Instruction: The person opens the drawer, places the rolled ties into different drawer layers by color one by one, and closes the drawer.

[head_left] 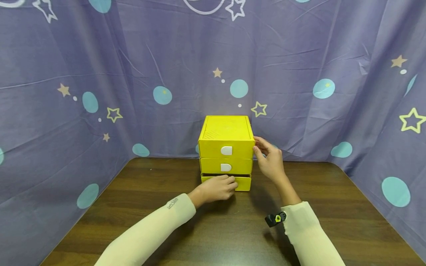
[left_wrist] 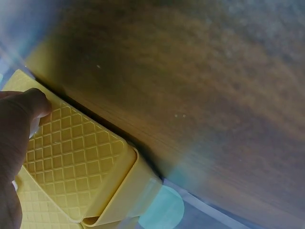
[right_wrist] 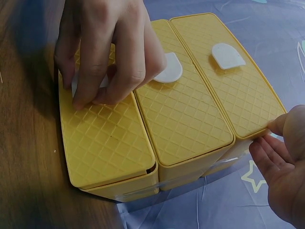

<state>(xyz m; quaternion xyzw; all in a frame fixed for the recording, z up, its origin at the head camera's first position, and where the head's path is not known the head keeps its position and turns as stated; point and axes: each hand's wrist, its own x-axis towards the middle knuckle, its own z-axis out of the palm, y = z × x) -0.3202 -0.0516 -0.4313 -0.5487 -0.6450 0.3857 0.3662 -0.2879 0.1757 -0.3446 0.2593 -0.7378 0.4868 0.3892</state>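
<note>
A yellow three-drawer cabinet (head_left: 227, 127) with waffle-patterned fronts and white tabs stands upright on the table. My left hand (head_left: 217, 188) is at the bottom drawer (head_left: 244, 183), which sticks out a little, with a dark gap above its front. In the right wrist view, the left fingers pinch that drawer's white tab (right_wrist: 88, 85), partly hidden behind them. My right hand (head_left: 271, 162) holds the cabinet's upper right front edge, thumb at the front corner and fingers along the side. The top drawer (right_wrist: 238, 90) and middle drawer (right_wrist: 186, 114) are closed.
The brown wooden table (head_left: 233, 236) extends around the cabinet. Behind it and at both sides hangs a purple curtain (head_left: 186, 55) with stars and blue spots. A black strap device (head_left: 275, 219) sits at the right wrist.
</note>
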